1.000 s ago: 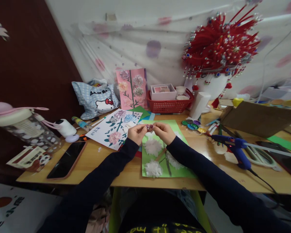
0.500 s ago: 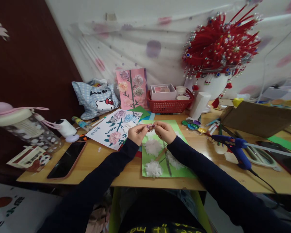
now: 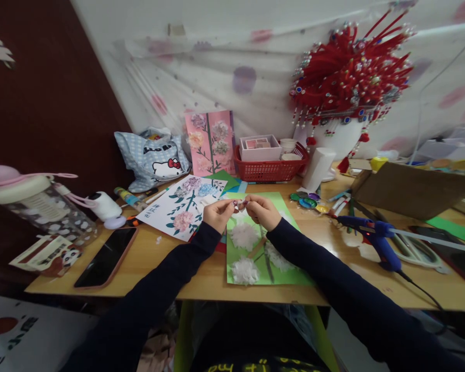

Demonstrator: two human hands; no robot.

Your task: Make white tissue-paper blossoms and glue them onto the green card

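My left hand [image 3: 218, 214] and my right hand [image 3: 262, 211] meet above the green sheet, fingertips pinched close together. A tiny whitish bit shows between them, too small to make out. Below lies the green sheet [image 3: 236, 206], with a painted dark stem [image 3: 270, 263] and several ruffled white flowers, one of them a white flower [image 3: 245, 235] left of the stem. My right forearm covers part of the sheet's right side. A narrow brownish strip [image 3: 258, 248] lies across the sheet near the stem.
Left are a white flower picture [image 3: 165, 212], a phone [image 3: 106, 257] and a bottle [image 3: 42, 206]. Behind stand a pink flower picture [image 3: 201, 155] and a red basket [image 3: 269, 169]. Right are paint pots [image 3: 307, 202], a blue glue gun [image 3: 380, 237] with its cord, and a cardboard piece [image 3: 414, 191].
Both hands stay pinched together over the green sheet, with only slight finger movement. The whitish bit between the fingertips shows a little more. The view has shifted very slightly.
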